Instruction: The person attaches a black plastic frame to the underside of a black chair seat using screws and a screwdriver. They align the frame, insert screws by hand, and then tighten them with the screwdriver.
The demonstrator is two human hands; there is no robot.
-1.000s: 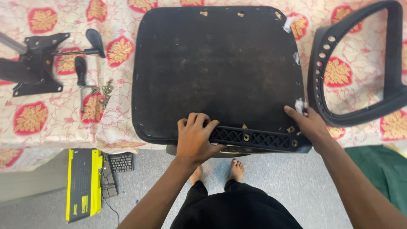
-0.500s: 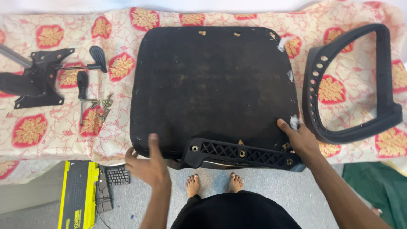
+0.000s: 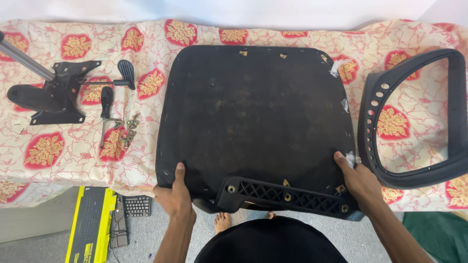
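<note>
While gripping: both hands clamped on one black seat base (image 3: 253, 122), underside up.
Seat base: flat on flowered cloth (image 3: 161, 44), near edge overhanging toward body.
Left hand (image 3: 174, 197): at near-left corner, thumb on top, fingers curled under rim.
Right hand (image 3: 360, 182): at near-right corner, thumb on top, fingers wrapped under edge.
Bracket (image 3: 287, 194): black ribbed plastic, along near edge between hands.
Armrest (image 3: 414, 122): black loop, just right of seat.
Left side: chair mechanism (image 3: 53, 95), screwdriver (image 3: 106, 104), screws (image 3: 129, 129).
Floor: yellow-edged box (image 3: 90, 226), keyboard (image 3: 137, 206).
</note>
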